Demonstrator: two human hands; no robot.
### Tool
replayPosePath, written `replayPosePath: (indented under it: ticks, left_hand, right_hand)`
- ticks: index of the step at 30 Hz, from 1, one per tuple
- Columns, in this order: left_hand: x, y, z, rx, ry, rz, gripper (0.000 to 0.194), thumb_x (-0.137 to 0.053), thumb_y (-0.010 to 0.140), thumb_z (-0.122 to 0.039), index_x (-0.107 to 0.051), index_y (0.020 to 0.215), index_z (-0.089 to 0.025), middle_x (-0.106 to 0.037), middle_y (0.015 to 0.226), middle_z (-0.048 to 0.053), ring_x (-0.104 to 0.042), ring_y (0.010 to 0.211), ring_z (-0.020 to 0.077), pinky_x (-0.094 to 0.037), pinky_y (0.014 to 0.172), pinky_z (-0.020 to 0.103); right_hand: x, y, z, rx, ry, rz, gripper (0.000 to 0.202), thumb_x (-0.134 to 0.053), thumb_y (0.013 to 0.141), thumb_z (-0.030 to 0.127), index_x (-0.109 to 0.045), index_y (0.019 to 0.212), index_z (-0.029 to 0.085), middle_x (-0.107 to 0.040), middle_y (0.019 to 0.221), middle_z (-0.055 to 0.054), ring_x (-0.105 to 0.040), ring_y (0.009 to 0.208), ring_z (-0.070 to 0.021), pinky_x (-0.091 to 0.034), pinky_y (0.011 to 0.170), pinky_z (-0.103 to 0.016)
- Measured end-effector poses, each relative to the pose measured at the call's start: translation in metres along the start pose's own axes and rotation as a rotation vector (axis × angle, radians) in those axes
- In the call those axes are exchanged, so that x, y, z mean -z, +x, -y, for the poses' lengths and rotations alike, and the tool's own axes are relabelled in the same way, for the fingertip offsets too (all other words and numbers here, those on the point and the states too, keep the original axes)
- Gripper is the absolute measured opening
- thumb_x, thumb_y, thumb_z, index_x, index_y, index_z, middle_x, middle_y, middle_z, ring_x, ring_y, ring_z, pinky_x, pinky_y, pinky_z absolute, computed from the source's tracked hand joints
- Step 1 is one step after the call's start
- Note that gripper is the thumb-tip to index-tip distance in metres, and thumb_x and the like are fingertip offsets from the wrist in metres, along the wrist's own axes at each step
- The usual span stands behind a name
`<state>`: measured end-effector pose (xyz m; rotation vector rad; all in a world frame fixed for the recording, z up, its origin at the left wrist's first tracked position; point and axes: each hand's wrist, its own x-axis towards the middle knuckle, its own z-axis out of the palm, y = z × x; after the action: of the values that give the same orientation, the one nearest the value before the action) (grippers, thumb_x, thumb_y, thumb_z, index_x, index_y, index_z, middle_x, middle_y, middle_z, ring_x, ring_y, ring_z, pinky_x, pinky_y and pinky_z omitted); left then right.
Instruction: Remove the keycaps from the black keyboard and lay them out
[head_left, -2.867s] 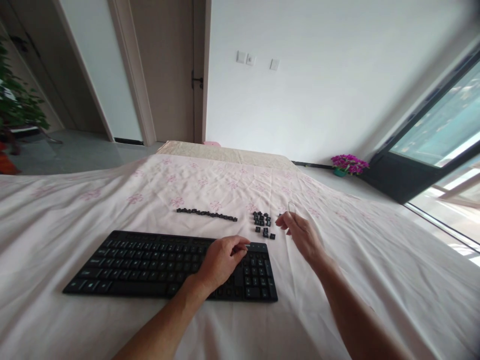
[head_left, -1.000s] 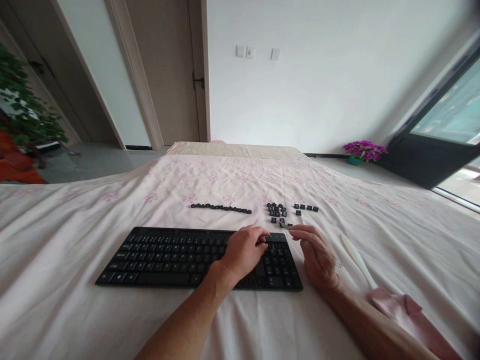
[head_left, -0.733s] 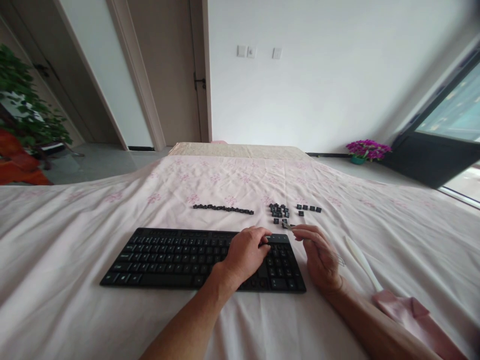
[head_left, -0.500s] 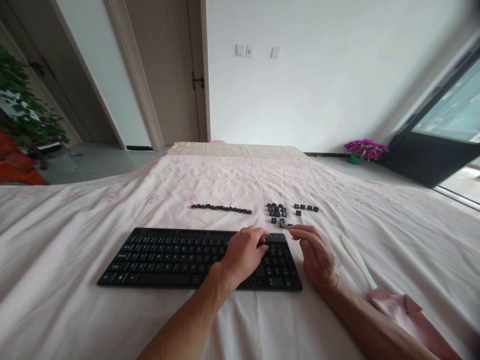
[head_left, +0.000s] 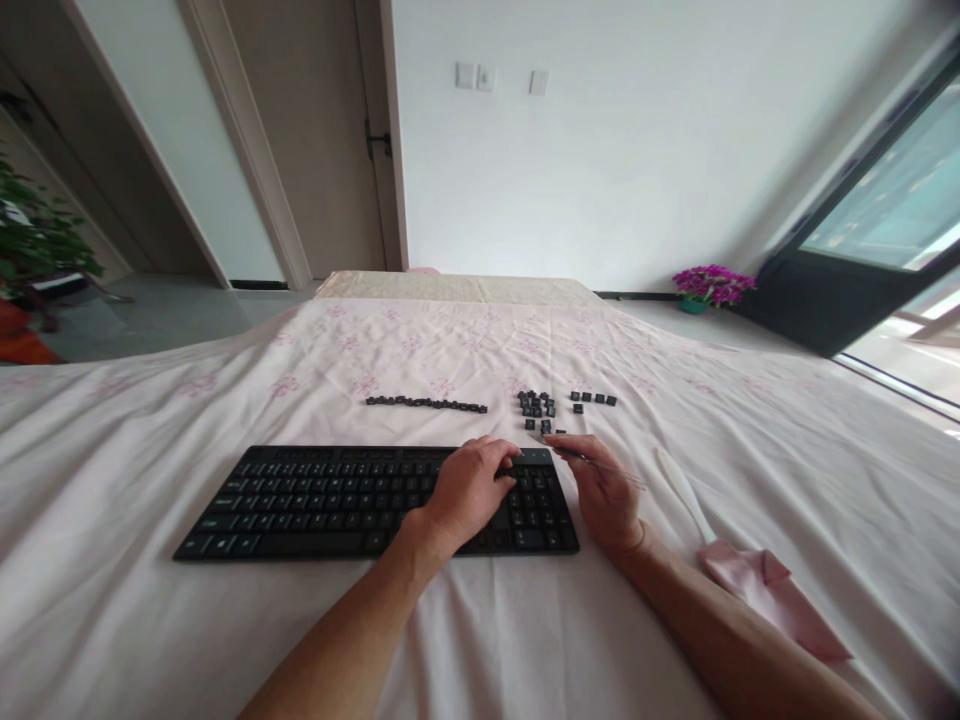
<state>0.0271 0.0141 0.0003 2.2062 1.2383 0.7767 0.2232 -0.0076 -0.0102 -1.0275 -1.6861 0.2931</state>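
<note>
A black keyboard point(head_left: 300, 500) lies on the pink cloth. My left hand point(head_left: 474, 490) rests over its right part, thumb and forefinger bent near the top edge; whether anything is between them is hidden. Beside the keyboard's right end, my right hand point(head_left: 604, 495) is closed on a thin metal tool point(head_left: 600, 465), whose tip points left at the keyboard's top right corner. Just beyond that tip sits a loose cluster of black keycaps point(head_left: 536, 405). A short row of keycaps point(head_left: 592, 398) is to its right, and a long row point(head_left: 426, 403) lies behind the keyboard.
The patterned cloth point(head_left: 225, 420) covers the wide surface. A white-handled brush-like thing point(head_left: 682, 492) with a pink cloth point(head_left: 772, 590) lies to the right. Purple flowers point(head_left: 716, 285) stand on the floor behind, and a leafy plant point(head_left: 34, 220) is at the far left.
The view has shifted, so everything appears further left and slightly higher. My right hand has turned, and more of the metal tool shows. My left hand stays over the keyboard.
</note>
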Motion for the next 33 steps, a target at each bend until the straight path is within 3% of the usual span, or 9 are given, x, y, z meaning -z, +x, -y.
replayPosePath:
  ticks: [9, 15, 27, 33]
  left_hand:
    - [0.001, -0.002, 0.000, -0.035, -0.020, 0.003, 0.036, -0.068, 0.074, -0.015, -0.063, 0.108, -0.025, -0.065, 0.094, 0.001, -0.059, 0.091, 0.0188, -0.046, 0.084, 0.029]
    - [0.008, -0.003, -0.003, -0.064, -0.005, 0.077, 0.033, -0.067, 0.075, -0.016, -0.066, 0.106, -0.026, -0.066, 0.103, 0.002, -0.058, 0.100, 0.0204, -0.045, 0.089, 0.030]
    - [0.014, 0.000, -0.005, -0.092, 0.046, 0.159, 0.022, -0.070, 0.074, -0.022, -0.070, 0.095, -0.027, -0.065, 0.093, 0.000, -0.056, 0.095, 0.0202, -0.043, 0.084, 0.028]
    - [0.010, -0.002, -0.005, -0.103, 0.072, 0.130, 0.009, -0.071, 0.074, -0.024, -0.068, 0.082, -0.024, -0.064, 0.088, 0.000, -0.056, 0.090, 0.0188, -0.042, 0.080, 0.027]
  right_hand:
    - [0.003, -0.005, 0.018, -0.084, 0.131, 0.118, 0.030, -0.036, 0.097, 0.030, -0.065, 0.097, 0.021, -0.067, 0.091, -0.006, -0.061, 0.084, -0.0192, -0.048, 0.077, -0.035]
    - [0.002, -0.003, 0.028, 0.006, 0.141, 0.219, 0.033, -0.035, 0.097, 0.031, -0.065, 0.089, 0.020, -0.066, 0.084, -0.006, -0.061, 0.079, -0.0182, -0.049, 0.077, -0.034]
    - [-0.008, 0.007, 0.018, 0.041, 0.075, 0.361, 0.030, -0.035, 0.097, 0.029, -0.061, 0.084, 0.021, -0.064, 0.080, -0.004, -0.060, 0.077, -0.0173, -0.048, 0.076, -0.032]
    - [-0.015, 0.010, 0.016, 0.018, 0.103, 0.364, 0.029, -0.036, 0.097, 0.029, -0.057, 0.078, 0.021, -0.062, 0.076, -0.002, -0.060, 0.072, -0.0152, -0.047, 0.073, -0.030]
